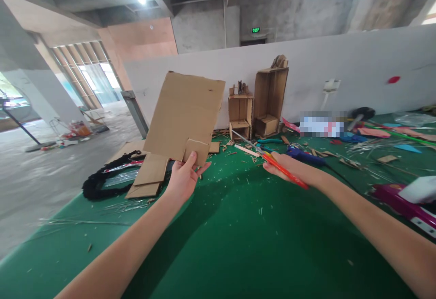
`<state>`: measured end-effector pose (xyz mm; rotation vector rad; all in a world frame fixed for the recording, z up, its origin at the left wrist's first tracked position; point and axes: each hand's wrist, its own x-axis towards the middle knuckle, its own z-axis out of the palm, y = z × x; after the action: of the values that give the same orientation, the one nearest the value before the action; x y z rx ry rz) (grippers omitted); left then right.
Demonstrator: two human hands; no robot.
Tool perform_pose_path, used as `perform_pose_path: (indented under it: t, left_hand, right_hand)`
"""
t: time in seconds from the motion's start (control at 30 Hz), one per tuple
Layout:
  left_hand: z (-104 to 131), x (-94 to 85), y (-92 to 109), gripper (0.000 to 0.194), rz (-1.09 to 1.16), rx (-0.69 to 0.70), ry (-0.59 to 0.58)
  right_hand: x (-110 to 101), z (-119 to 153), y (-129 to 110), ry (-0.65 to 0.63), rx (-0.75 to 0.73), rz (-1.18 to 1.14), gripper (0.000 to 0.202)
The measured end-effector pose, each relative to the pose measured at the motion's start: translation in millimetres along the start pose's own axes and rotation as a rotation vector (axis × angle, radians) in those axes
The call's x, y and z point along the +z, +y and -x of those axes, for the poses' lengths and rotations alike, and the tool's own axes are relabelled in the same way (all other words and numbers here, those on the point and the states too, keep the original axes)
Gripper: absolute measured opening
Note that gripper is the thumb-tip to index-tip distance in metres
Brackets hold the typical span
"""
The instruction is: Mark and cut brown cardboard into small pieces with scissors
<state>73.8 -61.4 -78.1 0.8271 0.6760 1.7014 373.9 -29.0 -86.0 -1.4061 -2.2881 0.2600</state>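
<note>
My left hand [184,178] pinches a large flat sheet of brown cardboard [187,108] at its lower edge, together with a small cardboard square [197,151] that overlaps the sheet's bottom corner. The sheet stands tilted above the green table [218,244]. To the right, my right hand [286,165] is closed around scissors with red-orange handles [286,171]. Their metal blades point up and left, apart from the cardboard. Beyond them stand a small cardboard box structure [240,112] and a taller one [270,101].
Cardboard pieces [150,176] and a black fuzzy loop [98,183] lie at the left. A blue glue gun [304,156], clear sticks and cardboard scraps spread over the right side. A magenta object [391,196] sits near the right edge. A white wall [204,65] rises behind the table.
</note>
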Motion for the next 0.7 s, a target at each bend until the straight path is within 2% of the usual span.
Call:
perform_pose_path:
  t: [0.1, 0.33, 0.7]
  left_hand:
    - [3, 1.8, 0, 0.023, -0.016, -0.004, -0.021]
    - [9, 8.6, -9, 0.027, -0.070, -0.023, -0.103]
    - [14, 11.2, -12, 0.030, -0.146, -0.035, -0.180]
  right_hand:
    - [0, 4, -13, -0.106, -0.047, 0.072, 0.040]
    - [0, 10, -40, -0.156, -0.119, 0.109, 0.040]
    - [4, 9, -36, -0.139, -0.132, 0.022, 0.031]
